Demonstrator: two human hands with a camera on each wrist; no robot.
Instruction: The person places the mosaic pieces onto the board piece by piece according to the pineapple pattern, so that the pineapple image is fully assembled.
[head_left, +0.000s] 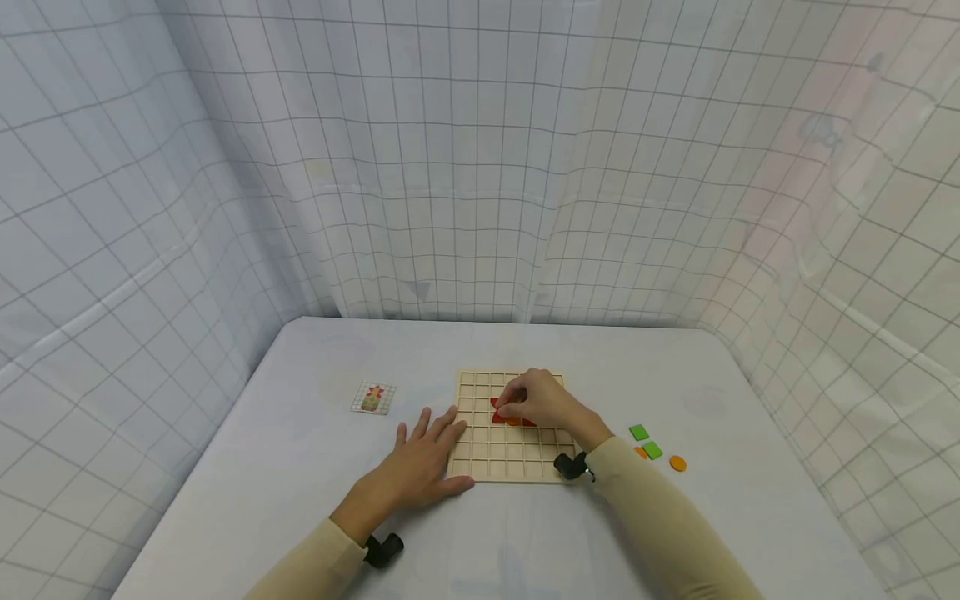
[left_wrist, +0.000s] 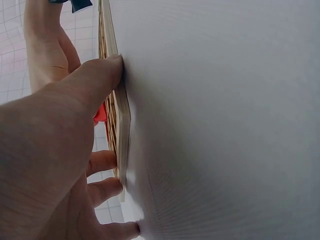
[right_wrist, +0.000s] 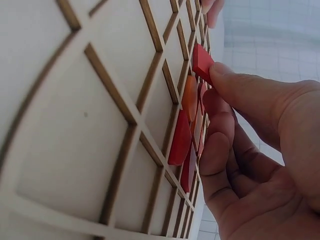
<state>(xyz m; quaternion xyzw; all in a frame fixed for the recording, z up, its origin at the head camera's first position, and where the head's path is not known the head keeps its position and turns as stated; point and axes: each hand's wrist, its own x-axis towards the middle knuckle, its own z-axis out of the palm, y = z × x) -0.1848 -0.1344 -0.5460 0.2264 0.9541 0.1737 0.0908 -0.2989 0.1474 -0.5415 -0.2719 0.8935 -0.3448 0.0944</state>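
A wooden grid board (head_left: 480,454) lies on the white table (head_left: 300,467). My left hand (head_left: 429,437) lies flat beside the board's left edge, and its thumb (left_wrist: 102,75) and fingers touch the board's rim (left_wrist: 123,117). Over the middle of the board, my right hand (head_left: 512,402) pinches a red square tile (right_wrist: 201,62) between thumb and fingers, tilted above a cell. An orange tile (right_wrist: 189,97) and other red tiles (right_wrist: 180,141) sit in the cells next to it.
A small pattern card (head_left: 372,397) lies left of the board. Right of the board are two green square tiles (head_left: 639,432) (head_left: 652,450) and an orange round tile (head_left: 678,463). Gridded white curtains (head_left: 480,167) enclose the table on all sides.
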